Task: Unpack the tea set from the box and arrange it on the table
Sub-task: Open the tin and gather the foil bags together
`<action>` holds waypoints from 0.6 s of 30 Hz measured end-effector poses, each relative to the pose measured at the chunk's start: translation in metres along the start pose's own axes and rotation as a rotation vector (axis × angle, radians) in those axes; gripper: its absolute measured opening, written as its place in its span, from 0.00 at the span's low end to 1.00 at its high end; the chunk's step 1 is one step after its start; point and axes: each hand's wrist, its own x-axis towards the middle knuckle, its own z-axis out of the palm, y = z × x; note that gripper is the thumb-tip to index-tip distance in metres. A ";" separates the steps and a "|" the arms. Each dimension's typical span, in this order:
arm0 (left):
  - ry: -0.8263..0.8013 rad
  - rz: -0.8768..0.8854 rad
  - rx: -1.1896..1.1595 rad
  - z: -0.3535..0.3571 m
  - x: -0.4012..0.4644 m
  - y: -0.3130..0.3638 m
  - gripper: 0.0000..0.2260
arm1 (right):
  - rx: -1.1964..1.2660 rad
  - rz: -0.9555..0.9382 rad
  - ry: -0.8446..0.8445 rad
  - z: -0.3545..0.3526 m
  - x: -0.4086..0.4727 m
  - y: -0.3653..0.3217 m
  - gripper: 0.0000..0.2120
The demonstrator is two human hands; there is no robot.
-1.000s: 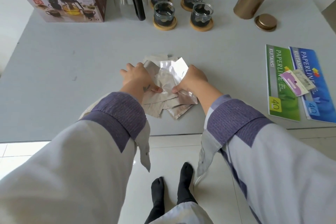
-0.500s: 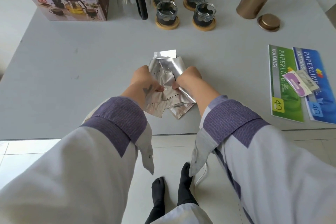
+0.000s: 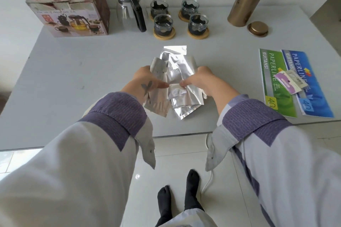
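Grey tabletop (image 3: 73, 79) over glossy white floor tiles (image 3: 175, 171); both hands' fingers (image 3: 162, 84) pinched silver foil packets (image 3: 177, 77), box (image 3: 70, 8) well beyond them.

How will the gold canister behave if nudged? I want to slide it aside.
The gold canister is tall and narrow and looks tilted in this wide view, so a push near its top could tip it. It is round, so once down it would probably roll. Its lid lies off beside it, so anything inside could spill; push low.
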 end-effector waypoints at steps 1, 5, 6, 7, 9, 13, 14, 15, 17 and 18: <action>-0.002 0.021 0.004 0.000 -0.004 0.008 0.27 | 0.040 -0.007 0.011 -0.007 -0.006 0.000 0.29; -0.041 0.110 0.054 0.009 -0.020 0.042 0.26 | 0.136 -0.007 0.067 -0.039 -0.033 0.008 0.27; -0.056 0.134 0.068 0.015 -0.024 0.051 0.26 | 0.154 0.000 0.091 -0.048 -0.041 0.012 0.28; -0.072 0.161 0.077 0.021 -0.029 0.060 0.26 | 0.171 0.005 0.114 -0.059 -0.048 0.017 0.28; -0.099 0.232 0.072 0.036 -0.037 0.080 0.27 | 0.200 0.018 0.179 -0.083 -0.064 0.029 0.30; -0.167 0.372 0.095 0.069 -0.060 0.128 0.29 | 0.264 0.049 0.339 -0.133 -0.095 0.063 0.35; -0.181 0.399 0.091 0.077 -0.065 0.140 0.29 | 0.277 0.055 0.365 -0.142 -0.101 0.070 0.35; -0.200 0.435 0.096 0.091 -0.071 0.154 0.29 | 0.290 0.055 0.409 -0.155 -0.110 0.080 0.36; -0.228 0.511 0.113 0.121 -0.087 0.178 0.29 | 0.315 0.059 0.497 -0.180 -0.130 0.104 0.37; -0.250 0.547 0.108 0.139 -0.095 0.189 0.29 | 0.331 0.070 0.537 -0.191 -0.140 0.118 0.37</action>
